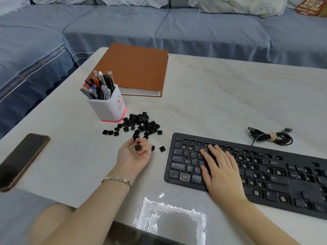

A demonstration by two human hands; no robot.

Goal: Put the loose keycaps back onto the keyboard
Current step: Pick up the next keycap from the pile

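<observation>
A single black keycap [137, 147] sits pinched between the thumb and curled fingers of the left hand [134, 157], palm turned up, just at the near edge of the pile of loose keycaps [139, 124] scattered on the bench [212, 96]. The keyboard [276, 187] lies to the right of that hand, its long axis running from its near-left corner away to the right edge of view, so the left hand is the nearer one to the pile and to the board's left end, where several bare sockets show. The right hand [221, 170] rests spread flat, fingers straight, across the left block of keys, apparently steadying the board. Two stray caps [162, 149] lie between the left hand and the keyboard. The coming move looks like a short carry rightward to an open socket. A pen holder [109, 106] stands just behind the pile.
</observation>
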